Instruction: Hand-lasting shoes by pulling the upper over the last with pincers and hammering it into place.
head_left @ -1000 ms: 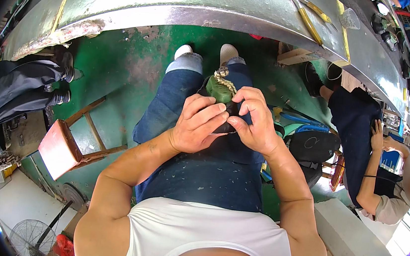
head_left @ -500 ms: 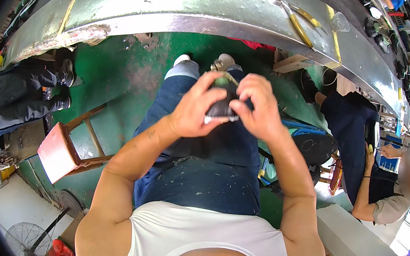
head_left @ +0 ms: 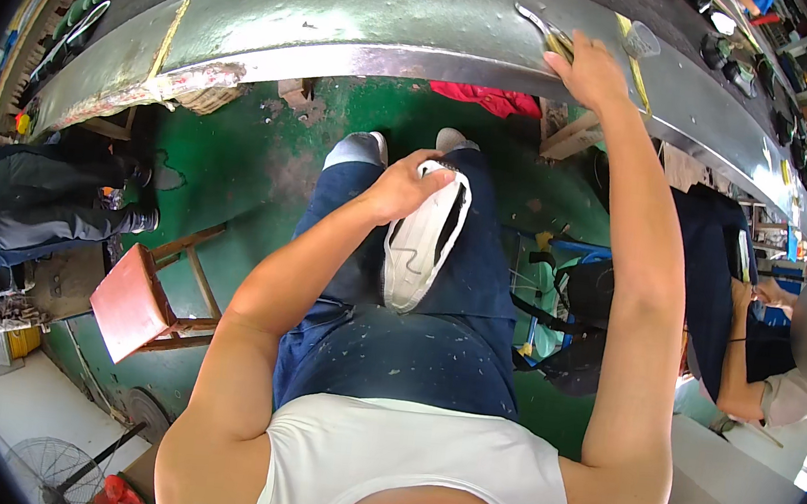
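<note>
My left hand (head_left: pixel 410 189) is closed round the far end of a shoe (head_left: pixel 419 254), which I hold over my lap. Its pale underside faces up, rimmed by a white edge with a dark gap along the right, and a thin dark line curves across it. My right arm stretches out to the metal-topped bench (head_left: pixel 350 10). There my right hand (head_left: pixel 594 72) is on the pliers (head_left: pixel 543 26), fingers curled over the yellow handles. The silvery jaws stick out to the left of the hand, and most of the handles are hidden beneath it.
A clear cup (head_left: pixel 642 41) stands on the bench just right of my right hand. A stool (head_left: pixel 137 303) with a reddish seat is at my left. Dark bags (head_left: pixel 586 296) lie at my right, near a seated co-worker (head_left: pixel 756 358). Another person's legs (head_left: pixel 66 192) show at far left.
Both hands were together on the dark shoe. My right hand has let go and moved up to the pliers; my left hand now holds the shoe alone, its pale underside turned up.
</note>
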The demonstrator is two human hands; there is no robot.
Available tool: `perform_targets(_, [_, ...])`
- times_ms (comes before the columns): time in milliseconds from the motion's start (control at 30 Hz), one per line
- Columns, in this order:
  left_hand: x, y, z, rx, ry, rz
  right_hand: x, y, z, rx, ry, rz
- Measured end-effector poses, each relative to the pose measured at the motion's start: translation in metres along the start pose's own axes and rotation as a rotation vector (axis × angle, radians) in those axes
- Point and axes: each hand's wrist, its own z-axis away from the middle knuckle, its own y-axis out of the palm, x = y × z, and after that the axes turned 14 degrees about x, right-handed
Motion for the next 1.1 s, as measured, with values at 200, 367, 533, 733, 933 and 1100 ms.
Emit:
perform_targets(200, [0.019, -0.004, 0.018, 0.066, -0.063, -0.111, -0.001, 0.009, 0.074, 0.239, -0.119, -0.656])
perform_targets(367, [0.069, -0.012, 0.016, 0.090, 0.007, 0.017, 0.032, 0.100, 0.210, 0.782, -0.116, -1.556])
perform_targets(533, [0.024, -0.019, 0.045, 0.461, -0.141, 0.438, 0.050, 0.103, 0.256, 0.948, -0.130, -0.960])
perform_targets(733, [0.052, 0.023, 0.066, 0.367, 0.133, 0.551, 0.062, 0.097, 0.253, 0.447, -0.574, -0.452])
perform_targets(933, [0.087, 0.040, 0.071, 0.245, 0.229, 0.374, 0.088, 0.077, 0.233, 0.383, -0.631, -0.021])
perform_targets(1100, [0.055, 0.051, 0.075, 0.240, 0.147, 1.039, 0.093, 0.074, 0.226, 0.827, -0.587, -0.066])
